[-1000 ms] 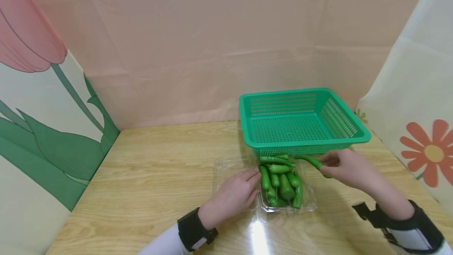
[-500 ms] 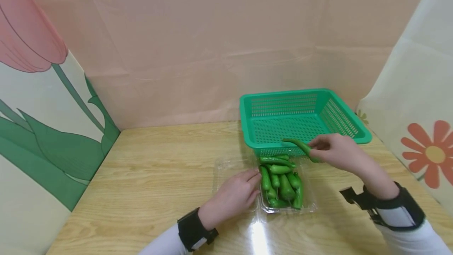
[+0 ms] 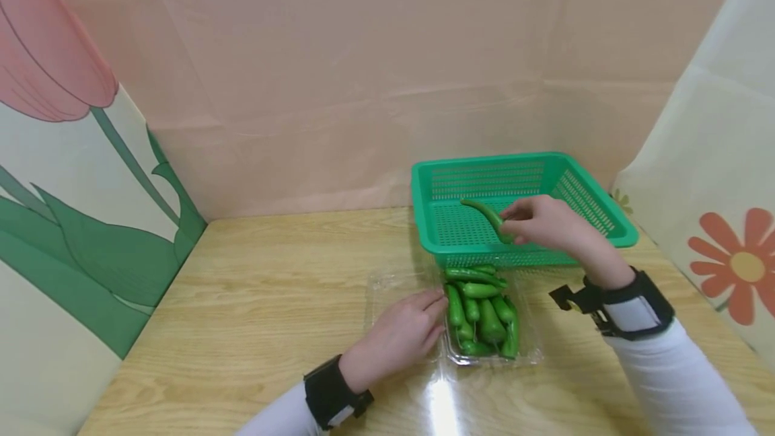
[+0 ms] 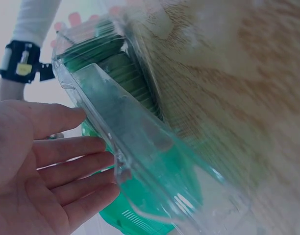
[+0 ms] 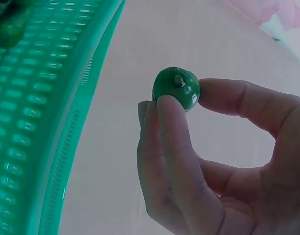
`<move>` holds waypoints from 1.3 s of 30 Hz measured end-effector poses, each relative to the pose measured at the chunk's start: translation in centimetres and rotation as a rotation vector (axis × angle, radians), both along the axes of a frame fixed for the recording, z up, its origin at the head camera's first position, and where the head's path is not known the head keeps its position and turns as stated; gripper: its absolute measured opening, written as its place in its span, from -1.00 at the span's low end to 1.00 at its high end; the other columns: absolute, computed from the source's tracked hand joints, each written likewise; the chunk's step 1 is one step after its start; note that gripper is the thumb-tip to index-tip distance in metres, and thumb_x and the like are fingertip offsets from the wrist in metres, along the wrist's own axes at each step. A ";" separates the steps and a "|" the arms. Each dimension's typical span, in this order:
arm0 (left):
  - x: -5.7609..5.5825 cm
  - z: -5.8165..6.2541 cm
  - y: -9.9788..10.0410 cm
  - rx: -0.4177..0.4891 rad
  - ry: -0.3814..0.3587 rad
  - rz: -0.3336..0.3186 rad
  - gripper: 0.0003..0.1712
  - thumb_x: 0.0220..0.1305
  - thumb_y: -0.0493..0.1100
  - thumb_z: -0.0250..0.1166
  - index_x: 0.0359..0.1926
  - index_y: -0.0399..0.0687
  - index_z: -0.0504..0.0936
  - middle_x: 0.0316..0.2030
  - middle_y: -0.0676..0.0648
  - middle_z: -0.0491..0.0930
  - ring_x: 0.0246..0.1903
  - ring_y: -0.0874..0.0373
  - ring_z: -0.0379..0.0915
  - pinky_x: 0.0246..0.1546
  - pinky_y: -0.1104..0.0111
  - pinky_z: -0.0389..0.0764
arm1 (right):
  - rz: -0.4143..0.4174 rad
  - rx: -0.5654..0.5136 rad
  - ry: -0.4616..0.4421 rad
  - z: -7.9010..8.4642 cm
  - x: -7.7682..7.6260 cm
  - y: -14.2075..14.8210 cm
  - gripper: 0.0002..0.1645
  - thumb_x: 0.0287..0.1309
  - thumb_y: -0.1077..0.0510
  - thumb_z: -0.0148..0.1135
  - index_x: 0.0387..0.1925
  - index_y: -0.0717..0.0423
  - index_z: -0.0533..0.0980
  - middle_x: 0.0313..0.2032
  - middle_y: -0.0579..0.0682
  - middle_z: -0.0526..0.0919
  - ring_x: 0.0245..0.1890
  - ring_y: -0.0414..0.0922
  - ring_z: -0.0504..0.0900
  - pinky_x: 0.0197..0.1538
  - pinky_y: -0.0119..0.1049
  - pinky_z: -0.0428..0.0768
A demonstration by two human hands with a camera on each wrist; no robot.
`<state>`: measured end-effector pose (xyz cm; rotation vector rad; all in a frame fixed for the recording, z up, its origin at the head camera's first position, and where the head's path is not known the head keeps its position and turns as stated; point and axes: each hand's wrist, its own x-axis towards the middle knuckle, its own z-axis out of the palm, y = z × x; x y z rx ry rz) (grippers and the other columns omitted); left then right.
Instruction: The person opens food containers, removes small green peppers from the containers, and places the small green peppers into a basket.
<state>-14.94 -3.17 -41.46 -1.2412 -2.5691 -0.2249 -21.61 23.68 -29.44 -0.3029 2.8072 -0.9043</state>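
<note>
A long green chili pepper (image 3: 484, 214) is pinched between the thumb and fingers of my right hand (image 3: 541, 221), above the front part of the green basket (image 3: 527, 251). The right wrist view shows the rounded stem end of that pepper (image 5: 177, 88) between the fingertips. My left hand (image 3: 399, 328) rests at the left edge of a clear plastic clamshell box (image 3: 529, 348) holding several green peppers (image 3: 490, 321). In the left wrist view, the fingers of my left hand (image 4: 66, 166) are extended, their tips touching the clear plastic (image 4: 140, 147).
The box's clear lid (image 3: 387, 284) lies unfolded to the left, partly under my left hand. The basket stands directly behind the box, near the back wall cloth (image 3: 290, 86). A wooden table (image 3: 242, 301) carries everything, with a flower-printed cloth (image 3: 726, 153) on the right.
My right hand has lifted the pepper from beside the box and carried it up, back and left, over the basket. The left hand stays in place.
</note>
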 end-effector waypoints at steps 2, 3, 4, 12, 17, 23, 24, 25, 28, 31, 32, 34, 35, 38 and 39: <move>0.0 0.0 0.0 0.000 0.002 -0.002 -0.49 0.28 -0.02 0.21 0.17 -0.20 0.48 0.16 -0.15 0.50 0.16 0.06 0.46 0.25 0.37 0.44 | -0.001 -0.010 -0.020 0.2 -0.7 -0.4 -0.39 0.24 -0.08 0.13 0.16 0.27 0.42 0.03 0.28 0.59 -0.26 -0.09 0.71 -0.09 -0.06 0.68; 0.0 0.0 0.0 -0.001 0.002 -0.002 -0.49 0.28 -0.02 0.21 0.17 -0.20 0.48 0.16 -0.15 0.50 0.16 0.06 0.46 0.25 0.37 0.44 | -0.002 -0.016 -0.029 0.3 -1.0 -0.5 -0.39 0.24 -0.08 0.13 0.16 0.27 0.41 0.03 0.28 0.59 -0.25 -0.09 0.71 -0.09 -0.06 0.68; 0.1 0.0 0.0 -0.001 0.001 -0.003 -0.49 0.28 -0.02 0.21 0.17 -0.20 0.48 0.16 -0.15 0.50 0.16 0.06 0.46 0.25 0.37 0.44 | -0.001 -0.024 -0.036 0.4 -1.4 -0.7 -0.38 0.24 -0.07 0.13 0.17 0.28 0.41 0.02 0.28 0.59 -0.24 -0.08 0.71 -0.08 -0.06 0.68; 0.2 0.2 -0.2 -0.004 -0.009 0.002 -0.48 0.28 -0.02 0.22 0.17 -0.21 0.48 0.17 -0.16 0.50 0.17 0.05 0.45 0.25 0.36 0.44 | -0.011 -0.075 -0.095 1.2 -4.8 -2.3 -0.42 0.21 0.02 0.17 0.14 0.33 0.40 -0.14 0.19 0.68 -0.34 -0.22 0.69 -0.13 -0.22 0.70; 0.3 0.2 -0.2 -0.008 -0.004 0.005 -0.48 0.28 -0.02 0.21 0.17 -0.21 0.48 0.17 -0.16 0.50 0.16 0.05 0.46 0.25 0.35 0.44 | -0.014 -0.100 -0.128 1.6 -7.2 -3.3 -0.41 0.20 0.07 0.20 0.15 0.39 0.39 -0.27 0.10 0.70 -0.39 -0.26 0.67 -0.18 -0.29 0.71; 0.2 0.1 -0.2 -0.014 -0.006 0.010 -0.48 0.29 -0.02 0.20 0.18 -0.21 0.47 0.18 -0.16 0.49 0.18 0.06 0.44 0.26 0.35 0.44 | -0.030 -0.114 -0.157 1.4 -9.9 -4.2 -0.38 0.19 0.09 0.23 0.17 0.41 0.38 -0.37 0.01 0.70 -0.43 -0.26 0.66 -0.24 -0.38 0.71; 0.2 0.1 -0.2 -0.014 -0.008 0.011 -0.48 0.29 -0.02 0.20 0.18 -0.21 0.47 0.18 -0.16 0.49 0.18 0.07 0.43 0.26 0.34 0.44 | -0.033 -0.116 -0.162 1.2 -10.3 -4.3 -0.38 0.18 0.10 0.24 0.17 0.41 0.38 -0.38 0.00 0.70 -0.43 -0.25 0.66 -0.25 -0.39 0.70; 0.2 0.1 -0.2 -0.015 -0.009 0.013 -0.48 0.29 -0.02 0.20 0.19 -0.21 0.47 0.18 -0.16 0.49 0.19 0.07 0.43 0.26 0.34 0.43 | -0.035 -0.116 -0.166 1.1 -10.7 -4.4 -0.39 0.17 0.10 0.25 0.15 0.41 0.40 -0.38 0.00 0.70 -0.43 -0.24 0.67 -0.25 -0.39 0.70; 0.2 0.1 -0.2 -0.016 -0.011 0.012 -0.48 0.29 -0.02 0.19 0.19 -0.21 0.47 0.18 -0.16 0.49 0.19 0.08 0.42 0.26 0.34 0.43 | -0.048 -0.106 -0.186 0.8 -11.7 -4.8 -0.48 0.15 0.10 0.26 0.07 0.37 0.48 -0.38 0.00 0.69 -0.42 -0.23 0.66 -0.17 -0.33 0.70; 0.2 0.1 -0.2 -0.016 -0.008 0.010 -0.48 0.29 -0.02 0.20 0.18 -0.21 0.47 0.18 -0.16 0.49 0.18 0.07 0.44 0.26 0.33 0.44 | -0.060 -0.087 -0.197 0.6 -12.7 -5.1 -0.59 0.13 0.11 0.26 -0.07 0.34 0.55 -0.39 -0.01 0.69 -0.43 -0.21 0.65 -0.04 -0.19 0.68; 0.2 0.1 -0.2 -0.017 -0.007 0.010 -0.48 0.29 -0.01 0.20 0.18 -0.21 0.47 0.18 -0.16 0.49 0.18 0.06 0.44 0.25 0.33 0.45 | -0.066 -0.090 -0.202 0.5 -13.0 -5.3 -0.62 0.13 0.12 0.27 -0.11 0.33 0.56 -0.40 0.00 0.69 -0.43 -0.20 0.65 -0.01 -0.16 0.67; 0.3 0.1 -0.2 -0.018 -0.003 0.012 -0.48 0.29 -0.01 0.20 0.18 -0.20 0.47 0.18 -0.15 0.49 0.18 0.06 0.44 0.25 0.34 0.45 | -0.076 -0.116 -0.211 0.3 -13.7 -5.4 -0.66 0.10 0.16 0.28 -0.16 0.35 0.56 -0.43 0.01 0.68 -0.45 -0.19 0.65 0.02 -0.13 0.67; 0.3 0.2 -0.2 -0.020 -0.001 0.012 -0.48 0.29 -0.01 0.20 0.18 -0.20 0.47 0.17 -0.15 0.50 0.17 0.06 0.45 0.25 0.34 0.45 | -0.085 -0.129 -0.221 0.1 -14.0 -5.5 -0.68 0.09 0.18 0.29 -0.18 0.36 0.55 -0.44 0.01 0.67 -0.46 -0.18 0.66 0.00 -0.14 0.68; 0.3 0.2 -0.2 -0.020 0.000 0.013 -0.48 0.29 -0.01 0.20 0.18 -0.20 0.47 0.17 -0.15 0.50 0.17 0.07 0.45 0.24 0.35 0.45 | -0.111 -0.170 -0.256 -0.6 -15.0 -5.7 -0.69 0.05 0.24 0.31 -0.20 0.39 0.53 -0.47 0.04 0.66 -0.48 -0.16 0.67 -0.06 -0.18 0.70; 0.3 0.2 -0.2 -0.020 0.000 0.014 -0.48 0.29 -0.01 0.20 0.18 -0.20 0.47 0.17 -0.14 0.50 0.17 0.08 0.45 0.24 0.36 0.45 | -0.121 -0.178 -0.270 -0.9 -15.4 -5.8 -0.69 0.04 0.25 0.31 -0.20 0.40 0.52 -0.47 0.06 0.67 -0.50 -0.15 0.67 -0.08 -0.19 0.71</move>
